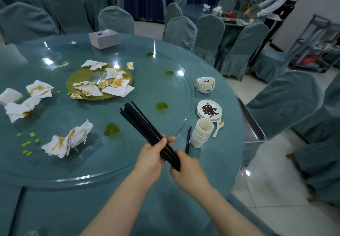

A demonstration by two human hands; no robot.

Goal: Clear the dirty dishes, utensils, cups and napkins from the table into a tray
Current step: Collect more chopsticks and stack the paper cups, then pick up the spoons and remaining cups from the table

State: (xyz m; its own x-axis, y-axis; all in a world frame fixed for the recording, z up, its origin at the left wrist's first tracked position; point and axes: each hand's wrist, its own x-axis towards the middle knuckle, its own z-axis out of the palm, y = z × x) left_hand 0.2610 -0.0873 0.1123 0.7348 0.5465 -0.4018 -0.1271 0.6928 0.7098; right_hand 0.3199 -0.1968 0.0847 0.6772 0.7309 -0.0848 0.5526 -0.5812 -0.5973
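Both hands hide the chopsticks' (pixel 145 125) lower ends.

The tabletop (pixel 217 162) is covered in matt teal cloth, with a glossy glass turntable (pixel 165 88) on it. The chopsticks (pixel 145 125) look like smooth black plastic, perhaps lacquered. The napkins (pixel 68 140) are crumpled, stained paper. The plates (pixel 209 110) and bowls (pixel 205 84) are glazed white ceramic; the tray (pixel 252 125) is brushed metal.

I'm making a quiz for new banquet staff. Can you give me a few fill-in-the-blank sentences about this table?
1. Both hands, left hand and right hand, hold a bundle of black ____.
2. The paper cups are stacked beside a white ____.
3. The tissue box sits at the table's ____ side.
4. The used napkins have ____ stains.

Missing words: chopsticks; spoon; far; brown
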